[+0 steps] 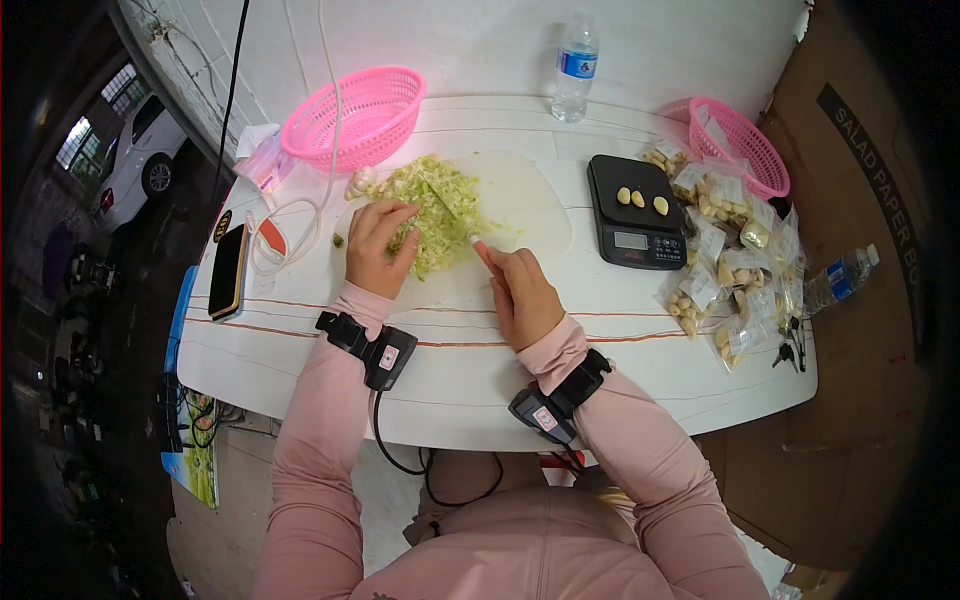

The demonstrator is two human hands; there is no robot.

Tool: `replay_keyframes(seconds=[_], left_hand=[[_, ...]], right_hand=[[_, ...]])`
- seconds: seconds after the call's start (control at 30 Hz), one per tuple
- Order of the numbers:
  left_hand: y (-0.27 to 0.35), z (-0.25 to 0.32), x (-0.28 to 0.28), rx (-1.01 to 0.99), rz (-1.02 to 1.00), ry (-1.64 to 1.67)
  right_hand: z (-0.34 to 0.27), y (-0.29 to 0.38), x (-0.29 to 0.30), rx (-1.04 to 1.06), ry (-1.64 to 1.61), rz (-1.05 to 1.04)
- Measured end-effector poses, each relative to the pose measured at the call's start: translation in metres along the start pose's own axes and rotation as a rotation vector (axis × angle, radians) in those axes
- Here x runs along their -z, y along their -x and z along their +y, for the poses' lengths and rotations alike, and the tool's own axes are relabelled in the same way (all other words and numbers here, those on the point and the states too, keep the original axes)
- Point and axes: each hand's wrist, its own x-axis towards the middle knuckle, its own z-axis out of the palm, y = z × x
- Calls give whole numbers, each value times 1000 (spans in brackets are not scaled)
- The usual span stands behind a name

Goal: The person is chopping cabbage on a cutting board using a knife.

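Note:
A pile of finely chopped pale green vegetable (427,251), perhaps cabbage, covers the left part of a white cutting board (529,199). My right hand (525,292) grips the orange handle of a knife (483,253). Its blade points away to the upper left and lies over the pile, partly hidden by green bits. At the pile's left edge rests my left hand (381,244), thumb and fingers apart, fingertips touching the chopped pieces. Just beyond it, beside the pile, sit garlic bulbs (362,181).
Garlic cloves (637,199) lie on a black digital scale (637,244). Bagged garlic (739,259), keys (787,352) and a pink basket (739,142) are at right. Behind are another pink basket (360,124) and a water bottle (576,71). A phone (228,271) and white cable (300,262) lie left.

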Motion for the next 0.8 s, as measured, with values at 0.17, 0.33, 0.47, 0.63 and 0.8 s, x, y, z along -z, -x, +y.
replay_keyframes(seconds=[0.17, 0.33, 0.47, 0.63, 0.8], left_hand=[[-5, 3, -2, -99, -128, -46], [-1, -3, -4, -64, -178, -15], [2, -4, -4, -23, -204, 39], [3, -1, -3, -26, -201, 47], [3, 0, -3, -7, -206, 63]], right_hand=[[1, 0, -3, 17, 62, -67], [2, 0, -4, 2, 137, -126], [1, 2, -5, -16, -12, -63], [2, 4, -5, -58, -188, 47], [-4, 2, -1, -71, -155, 23]])
